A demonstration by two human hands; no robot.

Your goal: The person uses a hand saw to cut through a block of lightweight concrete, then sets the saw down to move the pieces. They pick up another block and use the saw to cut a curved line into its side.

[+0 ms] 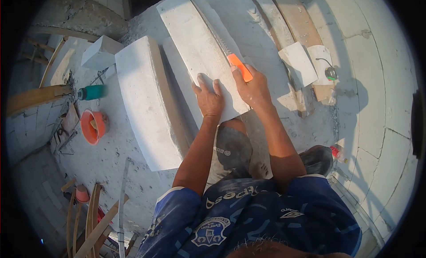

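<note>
A long white block [195, 34] lies slanting in front of me. Resting flat on its near part is my left hand [209, 98], fingers spread and pressing on the surface. My right hand [255, 85] is wrapped round the orange handle of a saw [238, 66] at the block's right edge. The saw's thin toothed blade points away from me along the block; part of it is hard to make out. Under the block lies another pale slab [173, 56]. To the left stands a second large white block [144, 98].
At the left are a small white block [102, 54], a green bottle [92, 92] and a red bucket [94, 127]. Wooden strips [91, 218] stand at lower left. A white piece [298, 65] and a tape measure [330, 73] lie on boards at the right.
</note>
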